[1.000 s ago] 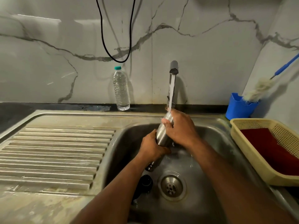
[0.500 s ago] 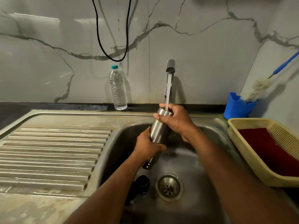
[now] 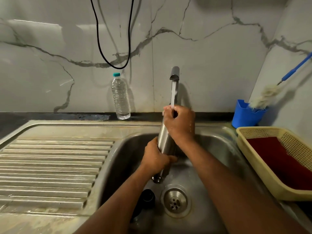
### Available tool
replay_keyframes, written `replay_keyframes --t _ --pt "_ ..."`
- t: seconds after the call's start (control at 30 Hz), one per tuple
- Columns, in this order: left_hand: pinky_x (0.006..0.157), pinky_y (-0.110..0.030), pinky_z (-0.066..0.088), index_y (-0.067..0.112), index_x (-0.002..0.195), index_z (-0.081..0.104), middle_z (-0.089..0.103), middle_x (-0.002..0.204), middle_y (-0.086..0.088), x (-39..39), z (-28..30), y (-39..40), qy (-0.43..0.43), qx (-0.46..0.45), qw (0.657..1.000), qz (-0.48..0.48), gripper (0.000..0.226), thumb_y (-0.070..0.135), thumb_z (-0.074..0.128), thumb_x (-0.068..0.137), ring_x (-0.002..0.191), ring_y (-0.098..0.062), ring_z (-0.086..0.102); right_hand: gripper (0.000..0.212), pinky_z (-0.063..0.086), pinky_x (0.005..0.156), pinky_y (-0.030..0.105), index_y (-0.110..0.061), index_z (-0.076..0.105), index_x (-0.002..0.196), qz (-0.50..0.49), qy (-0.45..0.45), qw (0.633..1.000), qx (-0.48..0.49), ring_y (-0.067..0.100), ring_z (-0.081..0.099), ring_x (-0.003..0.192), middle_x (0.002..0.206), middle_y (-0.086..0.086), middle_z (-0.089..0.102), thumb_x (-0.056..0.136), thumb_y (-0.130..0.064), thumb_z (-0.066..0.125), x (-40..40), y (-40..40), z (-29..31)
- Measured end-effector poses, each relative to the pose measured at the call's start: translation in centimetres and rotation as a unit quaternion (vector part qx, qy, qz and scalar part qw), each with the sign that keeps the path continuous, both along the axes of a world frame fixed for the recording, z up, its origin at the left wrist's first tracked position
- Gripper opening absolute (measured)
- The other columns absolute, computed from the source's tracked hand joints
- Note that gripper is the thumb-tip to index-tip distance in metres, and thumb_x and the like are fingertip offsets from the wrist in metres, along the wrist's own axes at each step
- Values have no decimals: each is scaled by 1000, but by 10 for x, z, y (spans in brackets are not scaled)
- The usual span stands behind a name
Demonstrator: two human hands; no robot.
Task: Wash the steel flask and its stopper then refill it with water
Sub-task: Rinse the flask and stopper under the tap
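Low in the frame, just left of the drain (image 3: pixel 175 200), the black stopper (image 3: pixel 148 197) lies on the sink (image 3: pixel 219 149) floor, as it did a second ago. Above it at centre, the left hand (image 3: pixel 154 158) curls round the lower part of the flask (image 3: pixel 164 142), whose threaded end points down toward the drain. The right hand (image 3: pixel 179 124), which gripped the upper body before, now wraps over the flask's top end, higher in the frame, and the flask stands steeper. Water from the tap (image 3: pixel 174 74) lands on those fingers. At the right edge a yellow basket (image 3: pixel 263 183) holds something dark red. Behind it a blue cup (image 3: pixel 244 117) holds a brush (image 3: pixel 268 93) with a blue handle. Centre-left against the wall stands a clear bottle (image 3: pixel 120 98) with a teal cap, holding water.
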State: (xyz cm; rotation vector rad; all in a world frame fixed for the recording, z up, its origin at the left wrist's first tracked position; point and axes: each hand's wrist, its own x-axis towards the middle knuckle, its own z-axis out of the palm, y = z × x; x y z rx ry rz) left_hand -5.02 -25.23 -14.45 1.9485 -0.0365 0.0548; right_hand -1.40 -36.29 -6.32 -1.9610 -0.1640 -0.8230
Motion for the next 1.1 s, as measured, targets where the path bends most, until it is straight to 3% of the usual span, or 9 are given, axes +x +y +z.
replay_keyframes --t 0.07,0.23,0.33,0.47,0.67,0.77,0.87,1.0,1.1 --pt "76 -23 58 20 129 57 70 113 3 -1 -1 -2 -37 40 998 37 82 21 100 58 98 -13 69 25 61 73 29 -13 75 93 -29 -23 997 -69 9 66 75 90 1 75 98 -35 64 -1 3 -1" --pt "82 -29 60 23 131 56 67 111 8 -3 2 -1 -54 65 996 17 85 24 98 58 97 -12 67 38 52 69 27 -19 75 112 43 196 961 -192 12 63 79 102 3 73 96 -51 64 5 -9 20" --pt "78 -26 61 22 129 58 69 109 4 -4 5 2 -69 31 997 -24 81 24 96 58 95 -14 70 27 56 81 36 -18 77 96 211 283 925 -140 25 69 95 101 6 73 92 -42 68 11 -26 54" --pt "85 -33 64 21 130 59 71 112 0 -6 6 4 -68 -8 996 -57 86 34 94 53 102 -16 72 33 59 92 37 -2 75 112 395 357 846 -1 29 73 101 110 18 76 92 -27 68 5 -44 67" --pt "71 -15 54 15 129 59 69 113 -1 -3 2 3 -57 6 998 -11 82 22 97 56 96 -12 69 20 57 71 30 -14 73 107 97 270 958 -24 17 66 86 108 8 70 101 -27 60 5 -32 36" --pt "65 -16 55 15 121 62 72 101 2 -1 1 3 -50 -27 998 37 70 15 97 60 89 -13 72 40 53 86 30 -20 60 138 157 235 955 -88 17 60 109 134 5 58 108 -42 45 -10 -22 24" --pt "69 -20 58 13 119 64 74 102 -1 0 2 6 -47 -20 999 14 70 22 97 58 89 -17 74 53 53 93 31 -26 57 142 142 166 968 -125 18 57 118 140 4 53 95 -47 67 -18 -17 14" --pt "81 -36 63 10 115 67 74 101 -9 -8 7 0 -7 -83 992 -93 73 34 93 51 92 -23 74 47 63 79 32 -25 75 112 161 178 966 96 13 70 93 109 -6 73 69 -30 94 -15 -30 13" --pt "86 -43 64 14 122 65 72 114 -18 -12 12 1 58 -137 978 -149 71 20 96 59 106 -35 72 41 63 72 32 -21 77 104 171 194 940 223 21 72 97 109 -1 75 67 -18 93 -10 -39 13"
